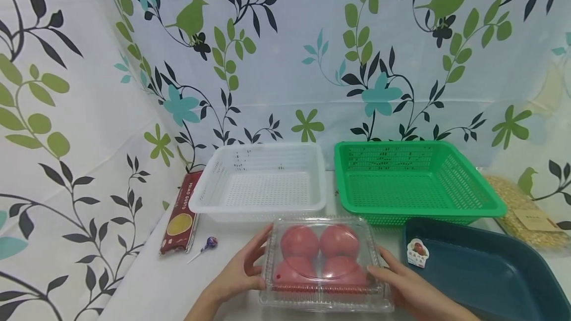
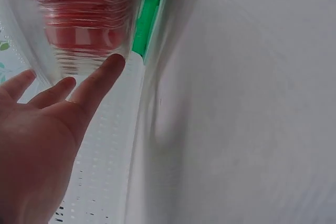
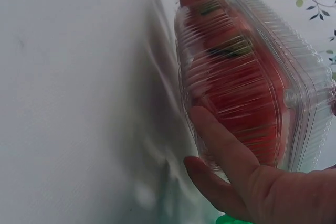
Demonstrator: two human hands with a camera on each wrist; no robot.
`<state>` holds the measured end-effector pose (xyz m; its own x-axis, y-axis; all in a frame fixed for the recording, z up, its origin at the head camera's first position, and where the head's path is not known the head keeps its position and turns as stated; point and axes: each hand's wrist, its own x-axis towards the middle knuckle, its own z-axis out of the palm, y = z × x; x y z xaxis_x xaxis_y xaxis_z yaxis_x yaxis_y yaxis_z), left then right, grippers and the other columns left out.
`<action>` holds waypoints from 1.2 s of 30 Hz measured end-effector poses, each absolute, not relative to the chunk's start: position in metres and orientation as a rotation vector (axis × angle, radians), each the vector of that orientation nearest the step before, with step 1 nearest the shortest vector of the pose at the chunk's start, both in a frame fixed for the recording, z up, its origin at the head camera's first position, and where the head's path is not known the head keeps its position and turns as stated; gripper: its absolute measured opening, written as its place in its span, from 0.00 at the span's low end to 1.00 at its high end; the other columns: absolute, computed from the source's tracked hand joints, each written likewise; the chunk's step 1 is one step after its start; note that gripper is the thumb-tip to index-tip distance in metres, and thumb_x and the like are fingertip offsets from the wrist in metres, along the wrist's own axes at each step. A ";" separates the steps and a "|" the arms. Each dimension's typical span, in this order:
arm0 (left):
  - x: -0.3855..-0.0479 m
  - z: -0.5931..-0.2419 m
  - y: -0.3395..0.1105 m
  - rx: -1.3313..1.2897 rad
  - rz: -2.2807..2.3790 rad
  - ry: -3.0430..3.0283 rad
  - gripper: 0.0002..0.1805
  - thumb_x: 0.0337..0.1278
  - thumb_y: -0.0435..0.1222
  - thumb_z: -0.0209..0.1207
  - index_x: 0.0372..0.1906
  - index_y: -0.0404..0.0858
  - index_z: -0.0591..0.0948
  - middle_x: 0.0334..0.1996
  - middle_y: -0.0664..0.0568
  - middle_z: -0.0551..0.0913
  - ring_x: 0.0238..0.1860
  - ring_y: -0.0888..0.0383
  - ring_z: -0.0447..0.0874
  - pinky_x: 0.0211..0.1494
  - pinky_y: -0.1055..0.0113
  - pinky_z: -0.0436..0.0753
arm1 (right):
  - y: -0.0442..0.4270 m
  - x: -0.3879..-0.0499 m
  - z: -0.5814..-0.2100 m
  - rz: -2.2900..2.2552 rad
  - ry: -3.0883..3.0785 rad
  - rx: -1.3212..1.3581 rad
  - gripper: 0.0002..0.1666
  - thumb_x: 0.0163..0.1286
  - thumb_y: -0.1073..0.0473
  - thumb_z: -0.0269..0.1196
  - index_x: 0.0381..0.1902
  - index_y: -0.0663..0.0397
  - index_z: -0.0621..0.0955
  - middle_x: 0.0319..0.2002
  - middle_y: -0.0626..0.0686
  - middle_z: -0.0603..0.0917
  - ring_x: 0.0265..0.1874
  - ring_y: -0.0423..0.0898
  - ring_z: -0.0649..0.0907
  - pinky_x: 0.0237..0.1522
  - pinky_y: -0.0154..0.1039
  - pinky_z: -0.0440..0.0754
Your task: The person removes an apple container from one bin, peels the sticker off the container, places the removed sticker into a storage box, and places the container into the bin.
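Both hands hold a clear plastic clamshell box (image 1: 319, 302) with several red, round tomatoes (image 1: 300, 242) inside. At the box's left side is my left hand (image 1: 236, 271), its thumb near the front corner and its fingers along the side. My right hand (image 1: 401, 276) grips the right side, with fingers on the box's lower wall in the right wrist view. Dark green parts (image 3: 231, 50) show among the red through that wall. The left wrist view shows the left fingers (image 2: 100, 82) against the ribbed plastic. A shadow lies on the white tabletop beneath the box.
Behind the box stand a white basket (image 1: 267, 187) and a green basket (image 1: 401, 189). A dark blue tray (image 1: 486, 276) with a small label (image 1: 418, 253) sits at right, near a bag of yellow grains (image 1: 517, 199). A red pasta packet (image 1: 180, 212) and a lollipop (image 1: 211, 242) lie at left.
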<state>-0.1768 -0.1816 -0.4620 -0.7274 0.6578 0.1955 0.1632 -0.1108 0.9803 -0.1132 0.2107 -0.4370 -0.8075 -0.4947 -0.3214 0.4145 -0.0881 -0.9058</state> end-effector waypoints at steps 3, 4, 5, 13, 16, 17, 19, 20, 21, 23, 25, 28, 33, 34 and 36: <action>-0.175 -0.459 -0.183 0.926 1.913 1.813 0.57 0.56 0.52 0.71 0.82 0.48 0.49 0.81 0.42 0.43 0.75 0.36 0.54 0.65 0.54 0.76 | 0.209 -0.113 -0.432 -1.930 1.596 -0.100 0.51 0.82 0.49 0.48 0.78 0.57 0.26 0.73 0.78 0.44 0.58 0.55 0.78 0.55 0.54 0.80; -0.175 -0.458 -0.183 0.942 1.921 1.816 0.56 0.57 0.52 0.71 0.82 0.47 0.49 0.81 0.40 0.43 0.75 0.37 0.55 0.65 0.54 0.76 | 0.209 -0.112 -0.430 -1.923 1.606 -0.101 0.50 0.82 0.50 0.49 0.78 0.56 0.27 0.72 0.79 0.47 0.58 0.55 0.78 0.54 0.54 0.80; -0.175 -0.457 -0.184 0.962 1.929 1.818 0.56 0.58 0.52 0.70 0.82 0.45 0.49 0.80 0.39 0.44 0.75 0.39 0.57 0.65 0.54 0.76 | 0.209 -0.112 -0.428 -1.915 1.614 -0.102 0.51 0.82 0.50 0.49 0.78 0.56 0.27 0.72 0.79 0.47 0.58 0.55 0.78 0.54 0.55 0.80; -0.173 -0.446 -0.190 1.037 1.950 1.861 0.53 0.62 0.56 0.65 0.82 0.44 0.50 0.79 0.33 0.46 0.73 0.55 0.62 0.65 0.57 0.76 | 0.205 -0.112 -0.407 -1.857 1.698 -0.056 0.51 0.80 0.46 0.50 0.79 0.59 0.30 0.74 0.76 0.42 0.59 0.56 0.76 0.55 0.57 0.79; -0.173 -0.440 -0.191 1.065 1.962 1.863 0.53 0.62 0.55 0.65 0.82 0.43 0.49 0.79 0.33 0.45 0.74 0.56 0.61 0.64 0.57 0.76 | 0.202 -0.112 -0.400 -1.883 1.693 -0.098 0.49 0.81 0.48 0.50 0.80 0.57 0.32 0.74 0.73 0.47 0.58 0.54 0.78 0.55 0.55 0.80; -0.174 -0.438 -0.192 1.074 1.971 1.855 0.53 0.63 0.55 0.65 0.82 0.42 0.49 0.79 0.33 0.45 0.74 0.55 0.60 0.64 0.57 0.77 | 0.201 -0.112 -0.399 -1.898 1.691 -0.114 0.48 0.81 0.48 0.49 0.80 0.56 0.33 0.73 0.73 0.50 0.57 0.53 0.78 0.54 0.54 0.81; -0.174 -0.434 -0.191 1.094 1.990 1.847 0.52 0.63 0.54 0.65 0.82 0.41 0.49 0.79 0.34 0.46 0.74 0.55 0.60 0.64 0.56 0.77 | 0.199 -0.112 -0.395 -1.924 1.705 -0.129 0.47 0.80 0.49 0.50 0.81 0.53 0.36 0.73 0.71 0.54 0.56 0.52 0.79 0.53 0.53 0.82; -0.175 -0.431 -0.191 1.097 1.999 1.842 0.52 0.63 0.53 0.65 0.82 0.41 0.49 0.79 0.34 0.47 0.74 0.55 0.60 0.63 0.56 0.77 | 0.198 -0.113 -0.393 -1.933 1.716 -0.130 0.46 0.80 0.50 0.50 0.81 0.52 0.36 0.73 0.70 0.54 0.56 0.51 0.79 0.53 0.53 0.82; -0.175 -0.429 -0.191 1.094 2.008 1.840 0.52 0.64 0.53 0.64 0.82 0.41 0.49 0.79 0.35 0.48 0.74 0.55 0.60 0.63 0.56 0.77 | 0.197 -0.113 -0.390 -1.942 1.734 -0.119 0.47 0.80 0.50 0.51 0.81 0.51 0.37 0.73 0.70 0.54 0.56 0.52 0.80 0.53 0.53 0.82; -0.176 -0.424 -0.190 1.093 2.024 1.838 0.51 0.65 0.52 0.64 0.82 0.42 0.49 0.79 0.37 0.49 0.74 0.55 0.60 0.62 0.55 0.78 | 0.195 -0.114 -0.386 -1.957 1.766 -0.097 0.46 0.79 0.50 0.52 0.81 0.50 0.39 0.74 0.69 0.52 0.56 0.51 0.79 0.53 0.51 0.81; -0.176 -0.420 -0.189 1.092 2.036 1.845 0.50 0.65 0.51 0.63 0.82 0.42 0.49 0.79 0.38 0.49 0.74 0.55 0.59 0.62 0.55 0.78 | 0.194 -0.116 -0.381 -1.971 1.794 -0.074 0.46 0.78 0.51 0.53 0.82 0.49 0.41 0.74 0.67 0.54 0.56 0.51 0.79 0.53 0.50 0.81; -0.177 -0.413 -0.188 1.091 2.048 1.860 0.49 0.66 0.51 0.62 0.82 0.43 0.49 0.79 0.38 0.49 0.75 0.55 0.58 0.63 0.55 0.77 | 0.193 -0.120 -0.374 -1.981 1.834 -0.045 0.46 0.77 0.51 0.55 0.82 0.47 0.43 0.71 0.63 0.63 0.55 0.51 0.79 0.53 0.48 0.80; -0.177 -0.403 -0.186 1.046 2.045 1.934 0.46 0.68 0.50 0.60 0.82 0.45 0.49 0.80 0.40 0.47 0.77 0.51 0.53 0.66 0.59 0.74 | 0.192 -0.129 -0.362 -1.981 1.873 -0.036 0.46 0.75 0.49 0.55 0.81 0.48 0.47 0.59 0.55 0.76 0.51 0.52 0.81 0.52 0.48 0.80; -0.177 -0.402 -0.185 1.027 2.047 1.950 0.46 0.68 0.50 0.59 0.82 0.45 0.49 0.80 0.41 0.47 0.78 0.49 0.51 0.67 0.59 0.72 | 0.192 -0.131 -0.359 -1.984 1.872 -0.032 0.45 0.75 0.48 0.55 0.81 0.48 0.47 0.57 0.54 0.77 0.50 0.52 0.81 0.51 0.49 0.81; -0.177 -0.400 -0.184 0.981 2.055 1.987 0.44 0.70 0.49 0.57 0.82 0.46 0.49 0.80 0.41 0.46 0.78 0.43 0.49 0.69 0.56 0.70 | 0.191 -0.135 -0.355 -1.998 1.863 -0.028 0.45 0.75 0.49 0.55 0.81 0.49 0.48 0.55 0.54 0.79 0.49 0.52 0.82 0.51 0.50 0.82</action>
<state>-0.1774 -0.1841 -0.4000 -0.7829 0.5067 0.3610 0.3438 -0.1313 0.9298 -0.1347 0.1907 -0.3552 -0.9170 -0.3048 -0.2573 0.2781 -0.0260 -0.9602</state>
